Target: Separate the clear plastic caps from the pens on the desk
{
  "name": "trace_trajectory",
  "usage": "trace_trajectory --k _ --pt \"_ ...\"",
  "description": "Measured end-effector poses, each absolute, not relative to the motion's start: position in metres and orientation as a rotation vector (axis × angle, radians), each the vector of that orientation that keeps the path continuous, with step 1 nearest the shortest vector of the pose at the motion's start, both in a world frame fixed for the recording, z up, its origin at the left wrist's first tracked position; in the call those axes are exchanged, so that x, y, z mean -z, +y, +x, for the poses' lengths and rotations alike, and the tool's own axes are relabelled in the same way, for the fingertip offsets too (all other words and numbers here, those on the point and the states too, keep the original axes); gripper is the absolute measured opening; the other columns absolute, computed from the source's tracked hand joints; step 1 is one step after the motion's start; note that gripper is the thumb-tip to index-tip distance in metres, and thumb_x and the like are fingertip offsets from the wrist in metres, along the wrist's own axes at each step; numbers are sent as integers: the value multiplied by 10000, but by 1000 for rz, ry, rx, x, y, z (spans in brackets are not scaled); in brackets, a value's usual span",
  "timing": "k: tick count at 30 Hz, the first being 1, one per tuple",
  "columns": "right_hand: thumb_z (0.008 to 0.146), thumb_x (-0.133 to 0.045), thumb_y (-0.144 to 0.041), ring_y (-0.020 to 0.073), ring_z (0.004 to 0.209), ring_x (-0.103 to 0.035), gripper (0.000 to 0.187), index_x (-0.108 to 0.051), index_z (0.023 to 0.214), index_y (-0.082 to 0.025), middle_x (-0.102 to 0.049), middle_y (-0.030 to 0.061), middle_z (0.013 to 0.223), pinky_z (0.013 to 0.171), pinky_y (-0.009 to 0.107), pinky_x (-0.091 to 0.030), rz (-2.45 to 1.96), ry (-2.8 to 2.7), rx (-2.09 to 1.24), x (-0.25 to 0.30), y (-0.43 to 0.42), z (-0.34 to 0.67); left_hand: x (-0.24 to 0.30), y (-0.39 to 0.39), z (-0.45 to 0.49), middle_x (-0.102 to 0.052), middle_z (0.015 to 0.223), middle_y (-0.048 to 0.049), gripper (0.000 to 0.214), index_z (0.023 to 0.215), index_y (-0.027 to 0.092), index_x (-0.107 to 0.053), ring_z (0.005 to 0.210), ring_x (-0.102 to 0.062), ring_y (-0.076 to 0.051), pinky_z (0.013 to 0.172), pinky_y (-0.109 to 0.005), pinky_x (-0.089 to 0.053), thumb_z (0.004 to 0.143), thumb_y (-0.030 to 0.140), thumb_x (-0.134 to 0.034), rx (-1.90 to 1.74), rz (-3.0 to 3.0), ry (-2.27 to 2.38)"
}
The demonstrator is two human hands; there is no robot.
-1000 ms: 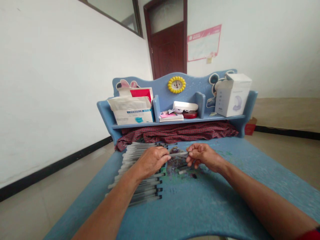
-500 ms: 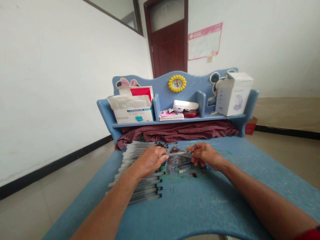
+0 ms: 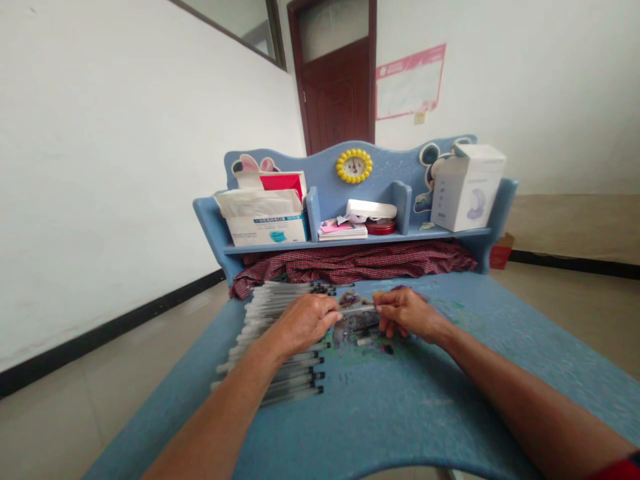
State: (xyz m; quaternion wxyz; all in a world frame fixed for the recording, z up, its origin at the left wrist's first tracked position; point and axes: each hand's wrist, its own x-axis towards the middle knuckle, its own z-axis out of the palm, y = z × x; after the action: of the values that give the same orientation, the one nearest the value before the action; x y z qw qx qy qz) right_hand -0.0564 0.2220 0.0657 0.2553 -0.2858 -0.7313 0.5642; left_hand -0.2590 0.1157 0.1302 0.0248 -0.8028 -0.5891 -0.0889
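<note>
Both hands meet over the middle of a blue desk (image 3: 425, 407). My left hand (image 3: 305, 321) is closed and pinches one end of a thin clear pen (image 3: 357, 309). My right hand (image 3: 406, 312) is closed on the pen's other end, so the pen spans the gap between them. Under and left of my left hand lies a long row of several clear pens with black tips (image 3: 280, 360), side by side on the desk. A few small pen parts (image 3: 367, 341) lie on a stained patch just below my hands.
A blue shelf (image 3: 350, 241) stands at the desk's back with a white mask box (image 3: 265, 223), a yellow clock (image 3: 354, 166), booklets and a white carton (image 3: 467, 188). A red plaid cloth (image 3: 360, 263) lies under it. A brown door (image 3: 337, 93) is behind.
Both hands have stayed on the pen and shifted slightly nearer each other; the right hand has moved a little left. The row of pens has not moved.
</note>
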Motion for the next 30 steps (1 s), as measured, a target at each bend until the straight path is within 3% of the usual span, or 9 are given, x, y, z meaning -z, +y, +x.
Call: trace_trajectory --k 3,8,15,23,27,30 --pt "727 -583 -300 89 389 -560 161 -529 680 -156 -631 -8 532 291 136 -323 -770 -1959 -1549 -67 220 -57 -130 116 -260 -602 715 -26 246 720 159 -587 674 -554 -141 620 -216 -351 882 260 -432 318 -2508 -1823" --pt "712 -578 -331 103 398 -570 180 -533 703 -156 -640 10 544 290 153 -310 -826 -1834 -1563 -75 229 -45 -140 115 -273 -575 648 -3 260 733 153 -616 622 -530 -134 569 -211 -325 853 300 -438 421 -2515 -1970" --pt "746 -473 -245 111 371 -556 75 -494 718 -179 -614 -2 503 291 176 -299 -1052 -1671 -1437 -81 250 -24 -151 114 -302 -534 584 18 241 697 155 -611 593 -515 -136 530 -209 -287 810 298 -453 398 -2271 -2187" --pt "733 -519 -215 120 306 -485 150 -576 604 -163 -570 13 411 324 207 -278 -1284 -2018 -1181 -78 245 -30 -140 118 -284 -540 593 7 269 681 161 -603 588 -504 -130 536 -208 -280 846 290 -434 373 -2322 -2084" --pt "744 -579 -317 168 542 -584 192 -636 648 -161 -614 48 533 487 236 -357 -1302 -2082 -834 -87 236 -30 -133 118 -270 -587 639 -9 273 762 156 -633 611 -533 -133 551 -207 -305 866 285 -416 417 -2430 -2010" --pt "790 -550 -420 175 705 -591 277 -672 826 -174 -663 53 730 613 249 -390 -1041 -2230 -649 -97 221 -35 -128 117 -258 -606 675 -3 265 801 164 -640 640 -548 -129 584 -202 -331 873 286 -417 487 -2549 -1944"
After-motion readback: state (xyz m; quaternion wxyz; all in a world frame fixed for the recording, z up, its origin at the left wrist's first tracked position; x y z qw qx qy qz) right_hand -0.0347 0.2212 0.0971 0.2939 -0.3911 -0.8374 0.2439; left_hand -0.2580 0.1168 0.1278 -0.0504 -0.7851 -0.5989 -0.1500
